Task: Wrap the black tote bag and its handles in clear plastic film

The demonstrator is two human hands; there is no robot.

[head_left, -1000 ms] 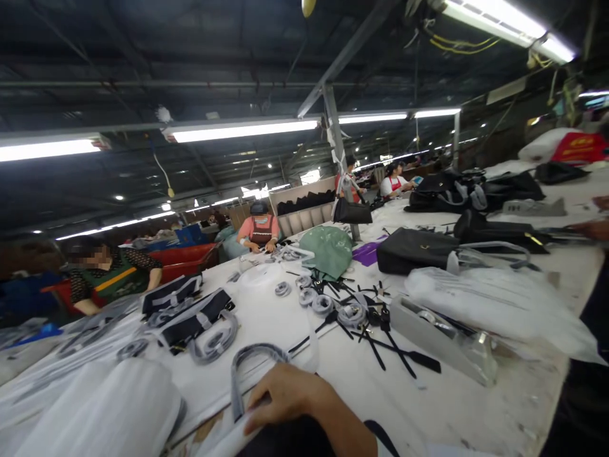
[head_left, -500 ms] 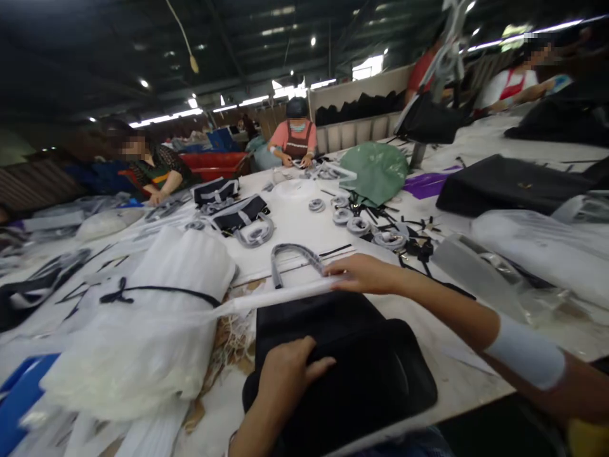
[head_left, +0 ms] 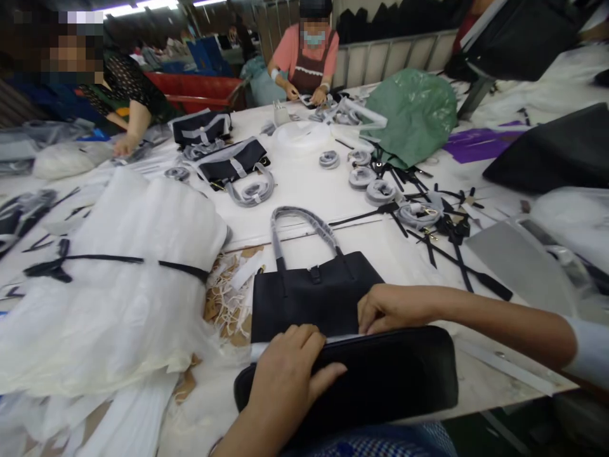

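A black handbag (head_left: pixel 304 295) lies on the table before me, its upright handles (head_left: pixel 304 216) wrapped in clear plastic. Its broad black base (head_left: pixel 390 374) faces me. My left hand (head_left: pixel 290 362) holds the base's upper edge on the left, fingers bent over it and thumb spread across the near face. Along the fold between body and base runs a thin strip of white foam sheet (head_left: pixel 259 350). My right hand (head_left: pixel 385 311) pinches at this strip on the right, its fingertips partly hidden behind the edge.
At left stands a bundle of white foam sheets (head_left: pixel 143 222) tied with black cord. Paper tags with strings (head_left: pixel 231 311) lie beside the bag. Coiled straps (head_left: pixel 380 190), black straps (head_left: pixel 457 247) and a green plastic bag (head_left: pixel 412 114) lie beyond. A co-worker (head_left: pixel 309 60) sits opposite.
My right hand has come down toward me with the white foam, from near the handles to the base fold. The bag's front and clasp now show. My view has tilted downward.
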